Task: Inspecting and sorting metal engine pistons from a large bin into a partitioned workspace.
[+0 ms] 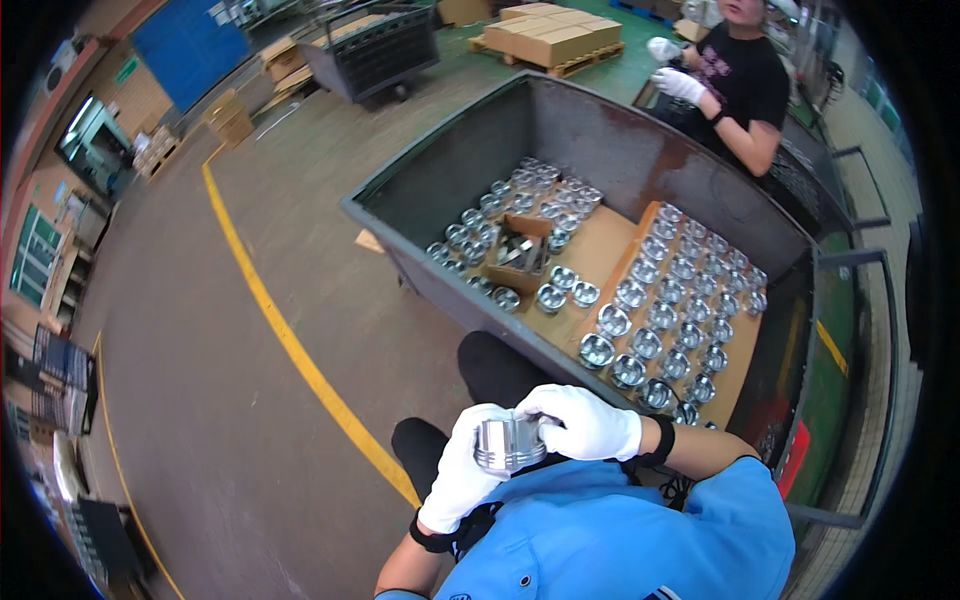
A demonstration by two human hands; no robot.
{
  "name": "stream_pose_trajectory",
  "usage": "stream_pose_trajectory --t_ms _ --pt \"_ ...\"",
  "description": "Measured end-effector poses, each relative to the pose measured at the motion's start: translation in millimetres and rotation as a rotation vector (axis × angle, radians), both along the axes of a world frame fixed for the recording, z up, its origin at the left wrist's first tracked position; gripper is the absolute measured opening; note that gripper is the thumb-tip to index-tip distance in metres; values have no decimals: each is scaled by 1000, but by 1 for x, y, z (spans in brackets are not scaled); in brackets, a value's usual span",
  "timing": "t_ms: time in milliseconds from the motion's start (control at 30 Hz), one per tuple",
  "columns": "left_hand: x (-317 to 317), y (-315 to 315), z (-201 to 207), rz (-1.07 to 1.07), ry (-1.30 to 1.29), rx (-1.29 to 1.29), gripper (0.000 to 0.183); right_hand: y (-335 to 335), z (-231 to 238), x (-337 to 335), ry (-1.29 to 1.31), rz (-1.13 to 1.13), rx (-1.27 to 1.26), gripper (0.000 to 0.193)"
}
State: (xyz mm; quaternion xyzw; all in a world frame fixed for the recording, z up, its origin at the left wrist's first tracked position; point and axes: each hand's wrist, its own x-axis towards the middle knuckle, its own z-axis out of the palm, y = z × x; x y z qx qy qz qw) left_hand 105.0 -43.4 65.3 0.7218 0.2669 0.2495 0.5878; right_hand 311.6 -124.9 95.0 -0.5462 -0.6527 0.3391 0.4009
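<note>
A shiny metal piston with ring grooves around one end is held close in front of my body. My left hand, in a white glove, wraps round its left side. From the right, my right hand, gloved in white too, grips the piston's upper right edge with bent fingers. Just beyond my hands stands a deep grey metal cart. Inside it, rows of similar pistons stand on a brown cardboard sheet. A small open cardboard box with dark pieces in it sits among the pistons on the left.
Across the cart, a co-worker in a black shirt and white gloves stands at its far right. A metal handle frame juts from the cart's right end. Another dark cart and stacked cartons on a pallet stand farther back.
</note>
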Motion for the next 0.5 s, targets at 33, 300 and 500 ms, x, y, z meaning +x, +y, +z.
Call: stream_pose_trajectory --t_ms 33,300,500 --pt "10 -2 5 -33 64 -17 59 -9 -3 3 25 -48 -53 26" --pt "23 -10 76 129 48 -168 53 -71 -9 78 991 -780 -52 11" --pt "-5 29 26 81 126 -226 60 -237 -4 164 1390 -1447 725 13"
